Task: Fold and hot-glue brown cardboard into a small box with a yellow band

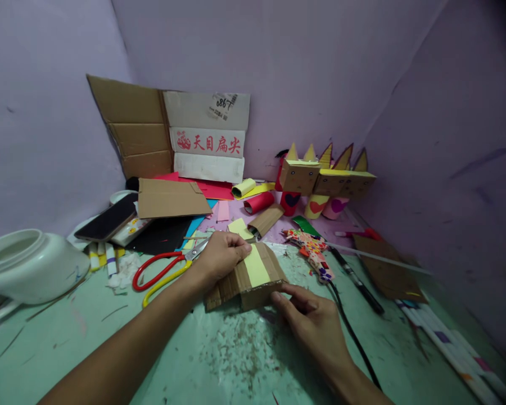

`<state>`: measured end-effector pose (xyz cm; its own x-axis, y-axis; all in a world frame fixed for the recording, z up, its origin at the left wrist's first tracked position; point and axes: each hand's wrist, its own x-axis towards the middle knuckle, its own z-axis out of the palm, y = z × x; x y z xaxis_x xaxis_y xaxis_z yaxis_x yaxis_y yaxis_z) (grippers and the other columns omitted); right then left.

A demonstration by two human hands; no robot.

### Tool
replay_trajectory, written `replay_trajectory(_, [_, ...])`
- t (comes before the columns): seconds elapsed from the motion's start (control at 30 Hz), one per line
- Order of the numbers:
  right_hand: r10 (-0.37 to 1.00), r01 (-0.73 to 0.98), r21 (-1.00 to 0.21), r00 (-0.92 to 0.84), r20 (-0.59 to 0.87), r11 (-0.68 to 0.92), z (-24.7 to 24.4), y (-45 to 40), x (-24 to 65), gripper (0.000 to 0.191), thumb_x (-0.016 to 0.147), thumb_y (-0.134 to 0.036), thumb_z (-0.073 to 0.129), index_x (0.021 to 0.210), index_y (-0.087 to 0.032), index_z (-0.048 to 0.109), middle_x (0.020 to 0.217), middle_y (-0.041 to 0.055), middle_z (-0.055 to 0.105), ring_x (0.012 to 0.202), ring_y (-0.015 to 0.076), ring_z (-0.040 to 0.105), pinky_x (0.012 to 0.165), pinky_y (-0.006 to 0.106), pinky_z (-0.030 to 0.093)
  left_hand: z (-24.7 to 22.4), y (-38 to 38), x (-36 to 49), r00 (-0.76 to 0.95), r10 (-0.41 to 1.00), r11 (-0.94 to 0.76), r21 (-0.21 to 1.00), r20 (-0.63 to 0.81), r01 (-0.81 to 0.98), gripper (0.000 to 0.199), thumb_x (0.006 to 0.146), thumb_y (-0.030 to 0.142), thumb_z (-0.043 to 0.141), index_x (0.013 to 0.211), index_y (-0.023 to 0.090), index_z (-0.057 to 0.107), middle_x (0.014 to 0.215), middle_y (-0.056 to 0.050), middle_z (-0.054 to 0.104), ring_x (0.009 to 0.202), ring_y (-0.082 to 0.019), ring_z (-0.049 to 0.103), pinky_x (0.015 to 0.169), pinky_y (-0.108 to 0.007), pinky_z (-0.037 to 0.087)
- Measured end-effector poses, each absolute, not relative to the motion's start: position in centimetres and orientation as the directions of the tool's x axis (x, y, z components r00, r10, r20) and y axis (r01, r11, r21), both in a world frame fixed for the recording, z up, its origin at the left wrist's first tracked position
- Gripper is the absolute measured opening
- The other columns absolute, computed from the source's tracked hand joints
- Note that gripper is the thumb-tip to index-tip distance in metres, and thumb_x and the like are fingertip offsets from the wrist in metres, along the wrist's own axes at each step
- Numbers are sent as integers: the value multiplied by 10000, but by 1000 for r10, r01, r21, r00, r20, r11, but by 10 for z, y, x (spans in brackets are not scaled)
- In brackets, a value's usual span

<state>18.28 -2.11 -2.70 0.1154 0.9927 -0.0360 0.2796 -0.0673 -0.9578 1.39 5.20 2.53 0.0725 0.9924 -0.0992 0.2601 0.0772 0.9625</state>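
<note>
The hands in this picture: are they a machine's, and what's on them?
No, they're a person's. The left hand and right hand are ungloved, with no rings visible on the fingers. No watch, bracelet or sleeve shows on either forearm, nor any clear marking.

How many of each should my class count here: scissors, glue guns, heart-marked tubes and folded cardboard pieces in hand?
Scissors: 1
Glue gun: 1
Heart-marked tubes: 3 (red tube, yellow tube, pink tube)
Folded cardboard piece in hand: 1
Total: 6

Folded cardboard (pixel 241 279) with yellow strip (pixel 256 270)
</note>
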Motion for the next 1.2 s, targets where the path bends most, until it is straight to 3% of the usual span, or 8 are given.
replay_trajectory(0.37, [990, 359, -931, -139, 23, 72, -34, -17, 188, 337, 820, -369, 490, 672, -140, 688, 471, -17, 486, 451, 115, 420, 455, 235, 317, 36, 56, 2, 2, 999, 48, 964, -50, 262, 210, 556, 341, 627, 494, 150, 564, 496, 42, 462, 512, -93, 363, 502, -228, 267])
replay_trajectory(0.67, [941, 503, -797, -228, 251, 334, -31, -7, 200, 305, 839, -287, 499, 634, -184, 700, 492, -24, 533, 461, 116, 433, 470, 221, 338, 43, 52, 1, -8, 999, 47, 970, -47, 237, 214, 549, 348, 654, 515, 149, 582, 492, 39, 492, 497, -95, 394, 495, -221, 298])
replay_trajectory(1.2, [919, 520, -758, -232, 318, 394, -29, -3, 200, 300, 812, -248, 531, 538, -189, 638, 457, -42, 480, 448, 100, 374, 472, 219, 270, 34, 51, 12, 46, 999, 7, 944, -23, 329, 200, 545, 349, 647, 526, 157, 596, 530, 30, 538, 537, -114, 435, 531, -233, 328])
